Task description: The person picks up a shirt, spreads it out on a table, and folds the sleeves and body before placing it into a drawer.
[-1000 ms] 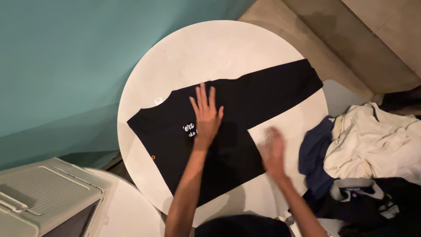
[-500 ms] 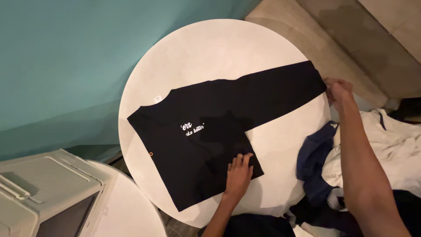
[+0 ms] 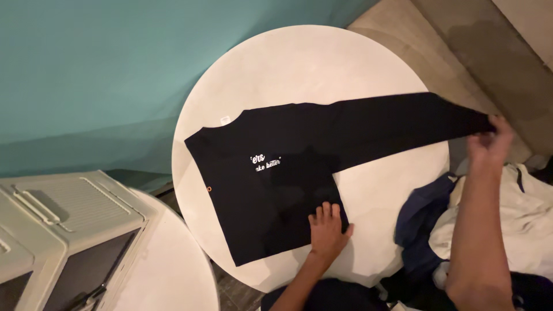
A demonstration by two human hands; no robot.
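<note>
A black long-sleeved shirt (image 3: 276, 184) with small white lettering lies on a round white table (image 3: 299, 63). Its body is folded narrow. My left hand (image 3: 328, 230) presses flat on the shirt's lower right corner, fingers together. My right hand (image 3: 488, 138) pinches the cuff of the long sleeve (image 3: 403, 124) beyond the table's right edge. The sleeve is pulled out straight and lifted slightly off the table.
A pile of clothes (image 3: 507, 201), white, navy and black, lies to the right of the table. A pale plastic crate (image 3: 57, 230) stands at the lower left on a second white table (image 3: 167, 270). A teal wall (image 3: 86, 75) runs behind.
My left hand moved from the shirt's middle down to its lower corner. My right hand went from the table to the sleeve cuff, gripped it and drew the sleeve out to the right.
</note>
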